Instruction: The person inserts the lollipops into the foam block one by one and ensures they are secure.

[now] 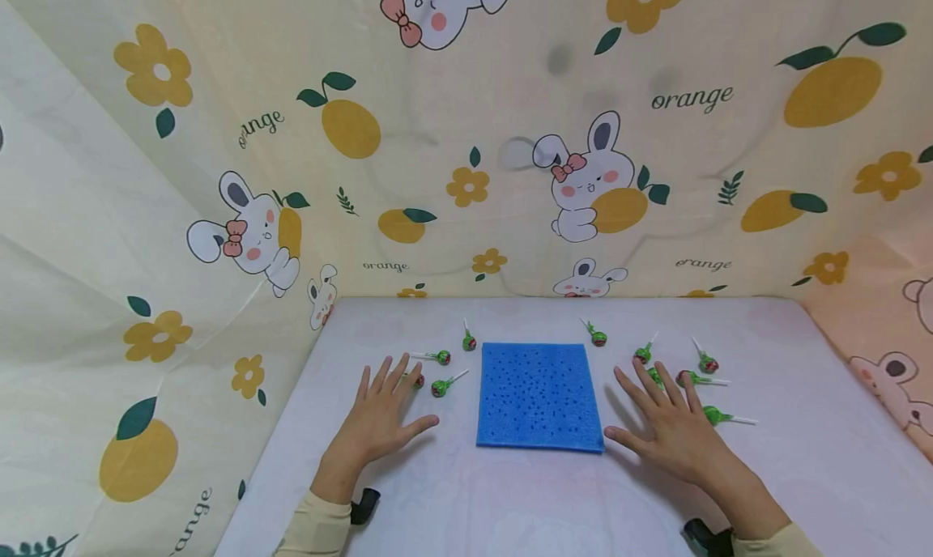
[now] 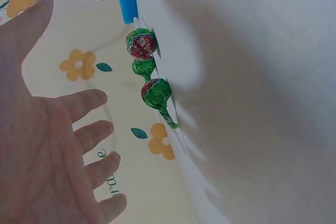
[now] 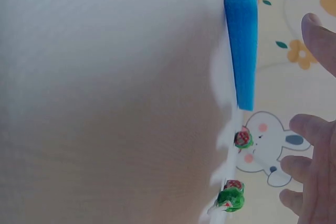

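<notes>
Holds nothing in left hand (image 1: 377, 422) or right hand (image 1: 676, 434) with fingers (image 2: 102, 169) spread apart, near left-side lollipops (image 1: 439, 389) and right-side lollipops (image 1: 714, 415) flanking the blue pad (image 1: 539, 399); apparently stands at the ready stage, calling for a lowered pinch on one of these.

Plain cream sleeves (image 1: 315, 525), small black wrist-worn cameras (image 1: 365, 507)

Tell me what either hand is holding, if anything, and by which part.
Nothing is held: the left hand and the right hand are both spread open and empty.
</notes>
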`<state>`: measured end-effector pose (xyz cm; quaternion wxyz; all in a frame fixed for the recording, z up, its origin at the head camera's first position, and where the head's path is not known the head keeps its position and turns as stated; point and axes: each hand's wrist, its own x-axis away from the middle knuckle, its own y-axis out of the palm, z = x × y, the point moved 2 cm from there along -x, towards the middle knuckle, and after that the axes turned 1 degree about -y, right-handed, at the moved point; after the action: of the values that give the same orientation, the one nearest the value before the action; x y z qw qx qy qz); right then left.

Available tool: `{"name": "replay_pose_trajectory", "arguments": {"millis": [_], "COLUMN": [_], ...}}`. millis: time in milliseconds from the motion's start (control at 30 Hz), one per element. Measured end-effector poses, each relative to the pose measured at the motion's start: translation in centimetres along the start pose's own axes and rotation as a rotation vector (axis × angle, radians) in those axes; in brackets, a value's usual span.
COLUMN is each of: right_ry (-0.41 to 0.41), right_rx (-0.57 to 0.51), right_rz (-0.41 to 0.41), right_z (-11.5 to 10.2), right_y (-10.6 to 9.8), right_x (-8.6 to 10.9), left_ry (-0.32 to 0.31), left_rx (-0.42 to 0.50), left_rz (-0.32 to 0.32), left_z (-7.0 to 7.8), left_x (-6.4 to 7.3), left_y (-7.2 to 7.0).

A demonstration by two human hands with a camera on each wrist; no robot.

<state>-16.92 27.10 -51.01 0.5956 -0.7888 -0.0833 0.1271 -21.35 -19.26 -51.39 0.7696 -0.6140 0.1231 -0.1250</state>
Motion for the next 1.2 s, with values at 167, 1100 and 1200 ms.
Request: {"name": "replay_pose_trajectory", "arguments": {"millis": [167, 1100, 1200], "right_ry": [-0.003, -0.023, -0.03], "right_rx": [-0.005, -0.003, -0.002], "right_rz": [0.009, 0.006, 0.006], "right_z": [0.1, 1.3, 1.4], "right_y": [0.1, -0.4, -0.5], "right_x": [0.1, -2.1, -2.7], "left_ry": [0.015, 0.136, 0.153], "left_rx": [0.004, 0.003, 0.0], "left_rz": [-0.003, -0.037, -0.038], "left_z": [0.1, 3.7, 4.1], "left_x": [0.0, -1.6, -1.9], "left_y": [0.2, 1.4, 1.6]}}
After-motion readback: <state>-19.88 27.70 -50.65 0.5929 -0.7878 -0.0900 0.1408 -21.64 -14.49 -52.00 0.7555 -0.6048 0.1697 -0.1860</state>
